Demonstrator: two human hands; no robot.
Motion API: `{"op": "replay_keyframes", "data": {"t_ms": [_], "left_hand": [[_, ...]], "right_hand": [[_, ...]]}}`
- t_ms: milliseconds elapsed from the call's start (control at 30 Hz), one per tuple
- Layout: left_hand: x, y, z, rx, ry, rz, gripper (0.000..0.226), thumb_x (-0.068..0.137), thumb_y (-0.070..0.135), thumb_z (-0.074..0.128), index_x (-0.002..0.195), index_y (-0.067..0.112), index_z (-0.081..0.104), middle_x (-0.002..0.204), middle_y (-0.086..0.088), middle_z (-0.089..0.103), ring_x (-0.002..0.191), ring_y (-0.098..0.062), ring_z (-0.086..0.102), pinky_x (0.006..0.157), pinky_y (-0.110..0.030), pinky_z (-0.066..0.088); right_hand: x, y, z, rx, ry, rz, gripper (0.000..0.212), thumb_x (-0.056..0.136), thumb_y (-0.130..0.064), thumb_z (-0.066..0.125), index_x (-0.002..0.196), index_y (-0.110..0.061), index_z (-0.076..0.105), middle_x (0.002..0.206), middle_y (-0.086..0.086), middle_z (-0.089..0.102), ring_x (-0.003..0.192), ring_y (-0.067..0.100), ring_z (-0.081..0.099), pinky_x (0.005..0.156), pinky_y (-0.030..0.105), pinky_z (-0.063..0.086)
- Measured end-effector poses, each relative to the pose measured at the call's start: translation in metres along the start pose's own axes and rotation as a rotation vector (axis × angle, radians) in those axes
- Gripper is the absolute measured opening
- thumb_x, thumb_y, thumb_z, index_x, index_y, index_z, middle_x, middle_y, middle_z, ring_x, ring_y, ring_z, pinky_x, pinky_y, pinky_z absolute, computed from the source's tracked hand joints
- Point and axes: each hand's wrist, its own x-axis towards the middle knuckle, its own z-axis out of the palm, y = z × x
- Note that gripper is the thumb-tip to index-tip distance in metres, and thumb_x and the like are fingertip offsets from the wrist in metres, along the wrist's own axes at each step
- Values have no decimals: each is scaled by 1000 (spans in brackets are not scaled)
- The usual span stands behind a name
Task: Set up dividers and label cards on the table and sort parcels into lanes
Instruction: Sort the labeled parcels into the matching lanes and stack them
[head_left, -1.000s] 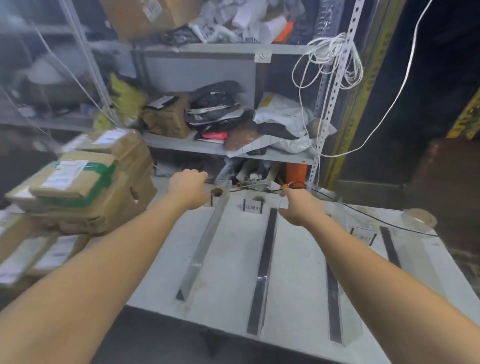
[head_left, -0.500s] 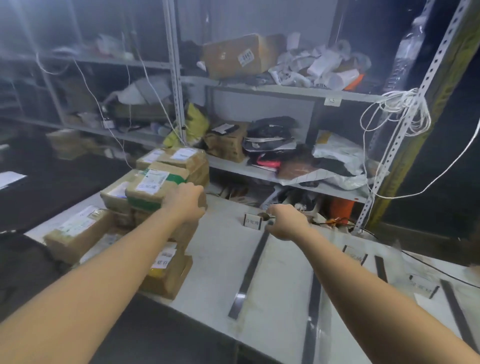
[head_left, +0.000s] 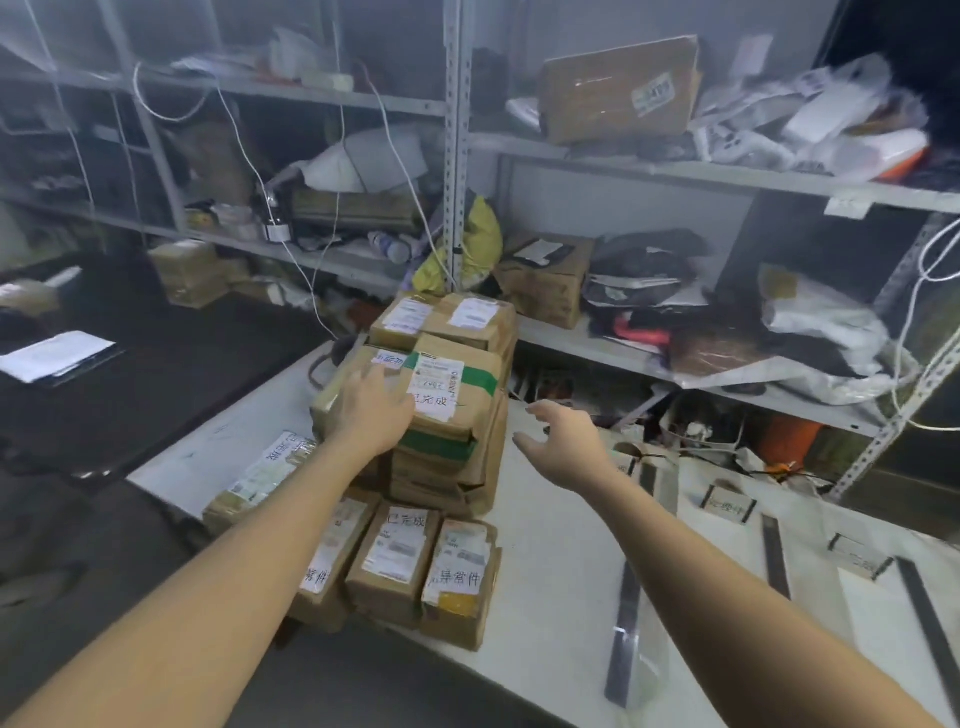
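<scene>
The white table (head_left: 550, 613) before me carried a stack of parcels (head_left: 447, 452) at its left end, flat parcels (head_left: 395, 558) in front of that stack, and dividers (head_left: 627, 613) with label cards (head_left: 727, 508) to the right.

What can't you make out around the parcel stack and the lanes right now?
Head view:
- Label cards: writing too small and blurred.
- Parcel stack: left side hidden behind the left hand and forearm.
- Rightmost divider: near end cut off by the frame's right edge.
- Shelf items: blurred, contents unclear.

Blurred, unreadable lettering on label card (head_left: 726, 506)
</scene>
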Motion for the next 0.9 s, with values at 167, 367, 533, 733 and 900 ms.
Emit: {"op": "replay_keyframes", "data": {"t_ms": [167,367,533,733,900], "left_hand": [[40,-27,20,-252,-149,-17,59,93,44,58,145,25,41,142,-6,50,124,-27,51,100,-46,46],[69,-41,50,-476,-304,-66,61,86,44,66,142,37,44,129,13,59,116,-12,55,98,-37,47],[76,-44,66,-579,-244,-76,60,83,41,69,139,35,47,104,29,59,102,1,57,83,-25,48],[74,-41,59,-645,-198,-12,45,83,38,71,126,33,57,106,23,64,104,-7,61,91,-34,52],[75,-38,37,-660,-196,70,61,80,43,72,135,25,52,122,10,62,112,-13,57,86,-34,53]], "right_hand": [[44,-21,35,265,19,67,60,88,-51,64,139,-21,52,135,-1,61,116,18,60,91,37,54],[76,-25,68,554,-44,146,44,86,-45,66,125,-25,60,119,-5,67,107,17,64,89,41,57],[83,-26,80,624,-14,185,41,79,-41,72,117,-36,58,113,-10,66,101,14,65,80,40,61],[75,-41,66,703,24,244,35,78,-37,73,111,-33,63,105,-11,72,91,9,70,71,35,62],[54,-64,47,765,85,269,42,82,-26,75,122,-28,61,105,-10,70,85,9,71,55,23,56]]}}
